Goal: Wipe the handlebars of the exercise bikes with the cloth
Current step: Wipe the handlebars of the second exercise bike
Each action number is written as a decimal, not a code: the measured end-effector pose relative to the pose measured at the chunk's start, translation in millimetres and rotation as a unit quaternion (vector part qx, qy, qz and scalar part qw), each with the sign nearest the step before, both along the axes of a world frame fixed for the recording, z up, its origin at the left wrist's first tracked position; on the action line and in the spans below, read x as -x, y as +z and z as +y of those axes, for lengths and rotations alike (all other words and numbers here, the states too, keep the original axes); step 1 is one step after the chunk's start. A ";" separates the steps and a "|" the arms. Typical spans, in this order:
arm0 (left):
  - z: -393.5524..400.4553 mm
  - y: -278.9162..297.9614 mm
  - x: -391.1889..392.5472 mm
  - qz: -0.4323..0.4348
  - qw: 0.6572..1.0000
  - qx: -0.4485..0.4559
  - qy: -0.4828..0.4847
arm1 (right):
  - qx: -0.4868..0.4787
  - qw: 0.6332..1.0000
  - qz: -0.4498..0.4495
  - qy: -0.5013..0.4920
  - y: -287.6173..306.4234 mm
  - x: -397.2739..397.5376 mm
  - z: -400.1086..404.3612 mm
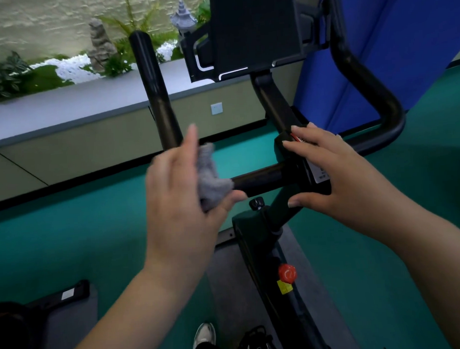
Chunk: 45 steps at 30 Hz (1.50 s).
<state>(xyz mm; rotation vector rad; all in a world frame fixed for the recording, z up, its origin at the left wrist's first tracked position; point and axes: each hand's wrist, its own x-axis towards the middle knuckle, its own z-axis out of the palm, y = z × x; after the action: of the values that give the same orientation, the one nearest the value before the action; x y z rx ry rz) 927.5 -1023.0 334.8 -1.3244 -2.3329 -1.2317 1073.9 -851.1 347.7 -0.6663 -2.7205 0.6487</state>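
A black exercise bike stands in front of me, its handlebar (260, 177) running crosswise with a left horn (153, 80) and a curved right horn (364, 71) rising from it. My left hand (179, 192) holds a crumpled grey cloth (210, 175) against the left part of the crossbar, thumb under the cloth; the hand looks blurred. My right hand (331, 170) rests on the handlebar's centre clamp (288, 142), fingers straight over a white label, thumb below the bar. The console (254, 30) is mounted above the bar.
A red knob (287, 273) sits on the bike's frame below the handlebar. A grey mat (228, 288) lies under the bike on green floor. A low ledge (62, 110) with plants runs along the left back. Blue panel (391, 40) stands at right. Another machine's base (57, 298) is at lower left.
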 end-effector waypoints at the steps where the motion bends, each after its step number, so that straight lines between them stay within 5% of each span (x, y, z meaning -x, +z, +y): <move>1: 4.9 -2.1 3.6 0.035 0.999 0.026 -0.014 | -0.002 1.000 0.000 -0.001 -0.2 -0.1 0.1; 6: 20.9 -19.1 3.3 0.112 0.988 0.079 -0.065 | -0.007 1.000 -0.002 0.005 -2.1 -0.6 2.3; 14: 80.2 -7.9 -37.8 0.111 0.982 0.123 -0.090 | -0.044 0.999 -0.012 0.000 -7.0 -1.0 6.9; 19: 51.7 -1.2 -17.5 0.166 0.957 0.198 -0.135 | -0.043 0.998 -0.033 0.009 -5.3 -2.2 4.7; 28: 44.3 -8.3 -19.2 0.133 0.977 0.123 -0.115 | -0.025 0.999 -0.031 0.010 -7.0 -3.2 7.8; 40: 40.0 0.5 -15.4 0.143 0.972 0.138 -0.126 | -0.022 0.999 -0.024 0.018 -8.2 -4.2 9.1; 45: -1.8 6.1 16.8 0.113 0.982 0.143 -0.048 | -0.022 0.999 -0.028 0.019 -7.8 -4.3 8.1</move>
<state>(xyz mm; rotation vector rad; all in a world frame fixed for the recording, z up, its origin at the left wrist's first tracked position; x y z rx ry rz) 910.7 -1024.9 341.0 -1.5890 -2.3676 -0.7384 1078.2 -843.0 339.8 -0.6327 -2.7963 0.5851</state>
